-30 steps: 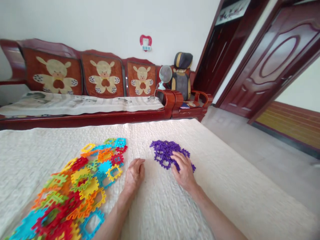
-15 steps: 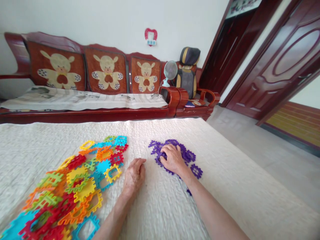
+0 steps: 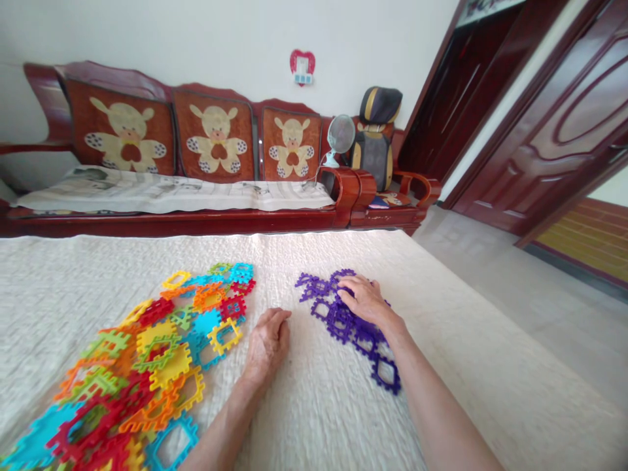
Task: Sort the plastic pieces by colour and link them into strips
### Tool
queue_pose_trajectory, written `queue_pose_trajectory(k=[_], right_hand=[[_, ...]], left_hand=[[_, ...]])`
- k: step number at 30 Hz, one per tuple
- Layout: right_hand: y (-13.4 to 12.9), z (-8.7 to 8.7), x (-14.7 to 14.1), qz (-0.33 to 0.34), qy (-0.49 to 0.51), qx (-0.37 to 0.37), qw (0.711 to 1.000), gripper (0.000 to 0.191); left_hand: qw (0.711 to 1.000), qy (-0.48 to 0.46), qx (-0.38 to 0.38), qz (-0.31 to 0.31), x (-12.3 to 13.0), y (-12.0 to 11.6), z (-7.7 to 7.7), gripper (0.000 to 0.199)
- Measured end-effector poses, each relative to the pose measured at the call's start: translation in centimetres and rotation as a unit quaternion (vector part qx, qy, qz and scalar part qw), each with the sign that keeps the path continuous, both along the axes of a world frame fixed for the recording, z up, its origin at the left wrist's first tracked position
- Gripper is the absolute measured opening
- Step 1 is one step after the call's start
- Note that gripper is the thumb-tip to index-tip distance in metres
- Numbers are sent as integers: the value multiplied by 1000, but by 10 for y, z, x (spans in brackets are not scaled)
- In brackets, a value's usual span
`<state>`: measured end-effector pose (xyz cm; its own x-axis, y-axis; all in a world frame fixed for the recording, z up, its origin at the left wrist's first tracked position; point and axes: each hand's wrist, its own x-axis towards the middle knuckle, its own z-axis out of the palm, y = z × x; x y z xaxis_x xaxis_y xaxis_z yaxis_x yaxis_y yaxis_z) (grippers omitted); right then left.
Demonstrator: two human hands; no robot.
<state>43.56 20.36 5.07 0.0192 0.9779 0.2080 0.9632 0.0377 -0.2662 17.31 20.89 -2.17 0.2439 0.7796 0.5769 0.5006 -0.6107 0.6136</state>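
My right hand (image 3: 366,299) rests over the right part of a group of purple plastic interlocking pieces (image 3: 340,322) with toothed edges. Its fingers are loosely bent and apart, touching the pieces; part of the group is hidden under the palm. On the cloth between the two groups lies my left hand (image 3: 268,337), fingers curled together with nothing visible in them. To its left spreads a mixed pile of similar pieces: yellow (image 3: 171,368), red, orange, green and blue, some solid squares and some open frames.
A pale quilted cloth (image 3: 441,340) covers the table. Beyond its far edge stands a wooden sofa (image 3: 216,224) with bear-patterned cushions. A small fan (image 3: 341,134) is on the sofa's armrest, beside a chair with a massage cushion (image 3: 375,157). A brown door (image 3: 554,131) is at the right.
My right hand has moved right across the purple pieces, uncovering those at the left and front. A purple frame near my forearm now shows fully. The left hand stays in place; the view shifted slightly.
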Motion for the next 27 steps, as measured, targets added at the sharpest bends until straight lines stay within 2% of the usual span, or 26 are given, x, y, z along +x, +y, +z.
queue_pose_trajectory(k=[4,6,8,10,14,18,22,27], right_hand=[[0,-5,5,-71,-48,-6,996,28],[-1,-3,6,-88,-59,23,994,22],[-1,0,2,-61,-55,68,994,18],[2,2,-10,-3,-39,90,995,20],[14,-2,-43,87,-34,57,994,19],[23,-10,-63,122,-58,31,990,35],[25,-11,-65,141,-84,2,987,32],[38,-8,-55,163,-57,21,985,33]], left_hand=[[1000,-3,3,5,1,1,0,27],[1000,-6,0,9,2,1,0,27],[1000,-8,-5,10,2,1,0,28],[1000,-11,-10,8,3,1,0,28],[1000,-19,-13,7,3,1,0,29],[1000,-21,-4,2,3,1,1,29],[1000,-24,4,2,4,2,1,29],[1000,-23,4,2,5,1,0,28]])
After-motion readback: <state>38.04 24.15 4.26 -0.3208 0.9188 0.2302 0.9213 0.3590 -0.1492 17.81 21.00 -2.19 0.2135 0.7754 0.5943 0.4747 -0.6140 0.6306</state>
